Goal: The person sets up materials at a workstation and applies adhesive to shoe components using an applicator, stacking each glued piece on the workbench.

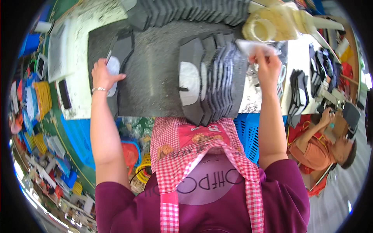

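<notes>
My left hand (101, 77) rests at the left edge of a dark shoe-upper-like panel (123, 48) with a white rounded patch (113, 66) on it; the thumb is stretched out over the patch. A slim metallic tool (109, 54) shows at its fingertips; whether the fingers grip it is unclear. Over the right side of the table, my right hand (268, 70) pinches a thin white piece (250, 47), slightly blurred. Between the hands stands an overlapping row of dark panels (211, 77), the front one bearing a white patch (189, 83) with a small dark mark.
More dark panels (186, 11) line the far side of the dark mat (151, 77). A yellowish tub (264, 29) stands far right. A phone (65, 94) lies on the left. Blue baskets (248, 134) sit below the table edge. At right, another person (322, 143) works.
</notes>
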A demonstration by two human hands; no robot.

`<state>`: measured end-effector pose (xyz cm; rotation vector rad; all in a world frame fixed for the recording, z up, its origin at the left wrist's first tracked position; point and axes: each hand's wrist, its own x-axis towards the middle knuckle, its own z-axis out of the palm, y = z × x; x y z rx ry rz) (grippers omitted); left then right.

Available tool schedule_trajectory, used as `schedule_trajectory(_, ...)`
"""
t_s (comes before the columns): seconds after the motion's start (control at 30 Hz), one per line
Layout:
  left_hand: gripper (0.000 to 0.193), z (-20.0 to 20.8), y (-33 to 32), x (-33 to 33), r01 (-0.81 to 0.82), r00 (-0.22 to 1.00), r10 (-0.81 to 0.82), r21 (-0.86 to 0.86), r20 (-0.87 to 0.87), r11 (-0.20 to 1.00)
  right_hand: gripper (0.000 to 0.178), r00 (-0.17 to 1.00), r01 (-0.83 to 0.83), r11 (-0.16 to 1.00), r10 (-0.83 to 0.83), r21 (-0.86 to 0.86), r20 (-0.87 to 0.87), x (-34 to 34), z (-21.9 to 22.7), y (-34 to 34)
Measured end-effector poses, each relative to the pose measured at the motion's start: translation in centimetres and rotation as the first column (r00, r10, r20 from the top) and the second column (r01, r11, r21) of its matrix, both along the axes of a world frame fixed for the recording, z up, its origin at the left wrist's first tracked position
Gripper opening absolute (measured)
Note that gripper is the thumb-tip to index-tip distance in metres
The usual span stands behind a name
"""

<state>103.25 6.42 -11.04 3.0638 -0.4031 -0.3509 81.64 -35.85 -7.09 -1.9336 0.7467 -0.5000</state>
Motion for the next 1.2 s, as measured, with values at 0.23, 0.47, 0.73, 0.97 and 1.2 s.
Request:
schedule_trajectory(0.23, 0.062, -1.7, 3.7, 2.0, -0.69, 0.677, -0.023, -0.645, -0.736, 0.328, 0.025, 0.969, 0.178, 0.88, -0.235, -0.44, -0.078, 2.2, -3.8, -8.3)
schedule_trajectory(0.47, 0.088, -1.3, 4.9, -4.2, -0.348, 0.938, -0.273, -0.606, -0.216, -0.716, 0.019, 0.959, 0.213, 0.881, -0.27, 0.422, 0.08, 1.2, -5.2, -10.5)
schedule_trajectory(0.73, 0.052, -4.2, -3.9, -8.5, -0.866, 0.499, 0.103, -0.493, -0.86, 0.079, 0.012, 0.901, 0.23, 0.714, -0.413, 0.662, 0.132, -0.8, -6.0, -9.7)
schedule_trajectory(0.97, 0.037, 0.4, -8.4, -10.7, -0.107, 0.946, 0.096, -0.018, -0.309, 0.994, 0.013, 0.927, 0.1, 0.648, -0.337, 0.755, 0.166, -4.3, -4.9, -7.4)
schedule_trajectory(1.2, 0.029, -2.3, -13.3, -13.9, -0.115, 0.959, -0.187, -0.891, -0.215, 0.44, 0.013, 0.985, -0.052, 0.696, -0.082, 0.716, 0.152, -3.2, -3.1, 0.0)
